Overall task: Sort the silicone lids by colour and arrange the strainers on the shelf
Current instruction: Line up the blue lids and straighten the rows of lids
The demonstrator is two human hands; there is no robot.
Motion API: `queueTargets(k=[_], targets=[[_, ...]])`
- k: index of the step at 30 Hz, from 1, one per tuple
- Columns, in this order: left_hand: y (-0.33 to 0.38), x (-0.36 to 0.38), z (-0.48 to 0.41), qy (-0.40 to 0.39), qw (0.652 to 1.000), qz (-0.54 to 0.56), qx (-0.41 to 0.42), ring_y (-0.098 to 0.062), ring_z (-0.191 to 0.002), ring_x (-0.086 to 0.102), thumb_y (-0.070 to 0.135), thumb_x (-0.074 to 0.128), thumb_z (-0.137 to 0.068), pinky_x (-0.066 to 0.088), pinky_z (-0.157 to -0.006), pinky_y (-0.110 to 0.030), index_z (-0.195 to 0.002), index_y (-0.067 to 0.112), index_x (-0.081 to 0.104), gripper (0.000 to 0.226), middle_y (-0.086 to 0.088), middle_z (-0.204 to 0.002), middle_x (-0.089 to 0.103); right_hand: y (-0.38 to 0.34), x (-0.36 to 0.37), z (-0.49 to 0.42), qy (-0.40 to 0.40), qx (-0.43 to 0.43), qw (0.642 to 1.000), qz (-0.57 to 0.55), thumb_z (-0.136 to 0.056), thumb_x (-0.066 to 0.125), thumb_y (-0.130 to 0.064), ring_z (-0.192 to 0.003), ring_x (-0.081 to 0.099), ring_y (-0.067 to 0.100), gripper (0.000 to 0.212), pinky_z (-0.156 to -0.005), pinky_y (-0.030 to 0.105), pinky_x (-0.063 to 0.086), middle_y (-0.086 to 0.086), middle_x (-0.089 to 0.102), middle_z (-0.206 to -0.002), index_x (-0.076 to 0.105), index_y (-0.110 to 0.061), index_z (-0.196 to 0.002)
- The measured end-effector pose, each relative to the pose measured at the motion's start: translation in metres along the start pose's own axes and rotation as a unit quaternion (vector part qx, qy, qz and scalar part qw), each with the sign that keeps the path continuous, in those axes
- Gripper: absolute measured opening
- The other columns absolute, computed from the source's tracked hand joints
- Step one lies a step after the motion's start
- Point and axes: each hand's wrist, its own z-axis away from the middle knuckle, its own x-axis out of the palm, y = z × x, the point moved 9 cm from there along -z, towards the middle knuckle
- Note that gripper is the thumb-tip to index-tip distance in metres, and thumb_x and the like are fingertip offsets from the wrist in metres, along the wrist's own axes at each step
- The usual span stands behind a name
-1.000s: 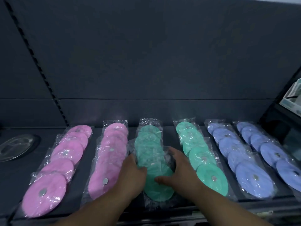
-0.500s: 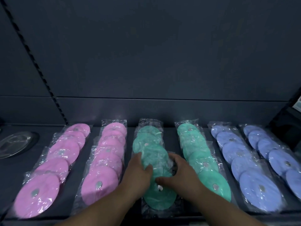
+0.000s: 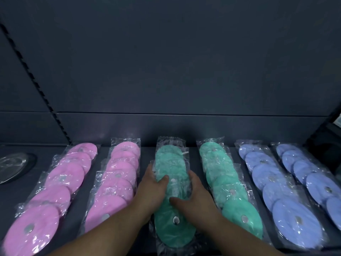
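Six rows of silicone lids in clear plastic packs lie on the dark shelf. From the left there are two rows of pink lids, two rows of green lids, and two rows of blue lids. My left hand and my right hand clasp the middle green pack from both sides, thumbs resting on top. The pack's nearest lid lies below my hands.
A shiny metal strainer rests at the far left of the shelf. The dark back panel rises behind the rows. A dark upright and a pale object edge show at the far right.
Both hands have slid a little farther along the middle green pack and straightened it. The camera has drifted closer and slightly left.
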Motion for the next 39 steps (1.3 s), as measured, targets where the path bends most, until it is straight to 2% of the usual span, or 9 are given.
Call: queueTargets(k=[4,7,12,17,21,25,31,35,39], targets=[[0.004,-0.003,-0.007,-0.004,1.0,0.013,0.015,-0.013,-0.093,0.063,0.031,0.055,-0.089,0.053,-0.088,-0.036,-0.107,0.041,0.047,0.022,0.009,-0.107,0.062,-0.004,-0.005,-0.017,0.013,0.018,0.999,-0.04,-0.085,0.066,-0.026,-0.097,0.059,0.003,0.059,-0.067,0.0,0.041,-0.012,0.059,-0.119,0.036,-0.038,-0.134],[0.006,0.003,-0.011,-0.032,0.999,0.024,0.007,-0.015,-0.095,0.066,0.031,0.054,-0.09,0.054,-0.088,-0.041,-0.096,0.049,0.049,0.019,0.008,-0.11,0.065,-0.004,-0.007,-0.025,0.005,0.051,0.997,-0.057,-0.088,0.06,-0.028,-0.097,0.062,0.006,0.054,-0.084,0.024,0.052,-0.015,0.06,-0.112,0.038,-0.034,-0.137],[0.016,-0.009,-0.036,0.013,1.0,0.021,0.0,-0.02,-0.134,0.039,0.028,0.052,-0.095,0.035,-0.106,-0.027,-0.151,0.018,0.018,0.066,0.0,-0.152,0.03,-0.011,-0.018,-0.053,0.024,0.068,0.994,-0.086,-0.092,0.054,-0.026,-0.088,0.062,0.007,0.034,-0.088,0.032,0.051,-0.017,0.059,-0.097,0.044,-0.035,-0.123],[0.023,0.009,-0.053,-0.019,0.999,0.035,0.012,-0.012,-0.089,0.063,0.013,0.051,-0.09,0.055,-0.083,-0.031,-0.126,0.034,0.043,0.043,0.004,-0.113,0.062,-0.012,-0.01,-0.081,0.002,0.093,0.992,-0.083,-0.091,0.048,-0.028,-0.094,0.065,0.021,0.022,-0.09,0.043,0.053,-0.001,0.065,-0.105,0.051,-0.027,-0.113],[0.022,0.016,-0.058,-0.043,0.998,0.03,0.035,-0.012,-0.087,0.065,0.014,0.052,-0.084,0.057,-0.074,-0.027,-0.128,0.037,0.045,0.05,0.006,-0.103,0.065,-0.012,-0.015,-0.085,0.014,0.085,0.994,-0.063,-0.092,0.048,-0.026,-0.093,0.064,0.022,0.031,-0.083,0.036,0.054,0.004,0.065,-0.108,0.054,-0.022,-0.122],[0.034,0.005,-0.039,-0.017,0.99,-0.076,0.122,-0.003,-0.089,0.055,0.016,0.058,-0.088,0.039,-0.065,0.0,-0.121,0.032,0.044,0.039,0.012,-0.109,0.056,-0.02,-0.023,-0.071,0.017,0.033,0.998,0.046,-0.09,0.059,-0.029,-0.102,0.058,0.016,0.049,-0.079,0.016,0.045,-0.003,0.058,-0.118,0.044,-0.019,-0.135],[0.029,-0.001,0.005,-0.067,0.953,-0.206,0.212,-0.006,-0.109,0.05,0.038,0.066,-0.083,0.042,-0.089,-0.02,-0.125,0.026,0.047,0.047,0.009,-0.12,0.048,-0.027,-0.021,-0.022,0.011,-0.041,0.975,0.217,-0.084,0.066,-0.038,-0.133,0.038,0.013,0.067,-0.103,0.016,0.027,0.001,0.036,-0.148,0.038,-0.019,-0.143],[0.018,0.0,0.035,-0.138,0.918,-0.283,0.241,-0.005,-0.129,0.035,0.063,0.071,-0.063,0.034,-0.104,-0.02,-0.141,0.029,0.034,0.093,0.014,-0.138,0.032,-0.026,-0.027,0.017,-0.04,-0.054,0.961,0.269,-0.075,0.075,-0.041,-0.136,0.033,0.01,0.083,-0.105,0.015,0.024,-0.003,0.033,-0.149,0.034,-0.021,-0.145],[-0.006,0.016,0.059,-0.203,0.875,-0.388,0.206,-0.012,-0.144,0.015,0.055,0.079,-0.063,0.013,-0.111,-0.013,-0.151,0.017,-0.003,0.126,0.0,-0.157,-0.006,-0.017,-0.002,0.045,-0.143,-0.062,0.926,0.343,-0.048,0.085,-0.048,-0.133,0.038,0.017,0.112,-0.108,0.028,0.035,-0.001,0.035,-0.141,0.031,-0.026,-0.143]])
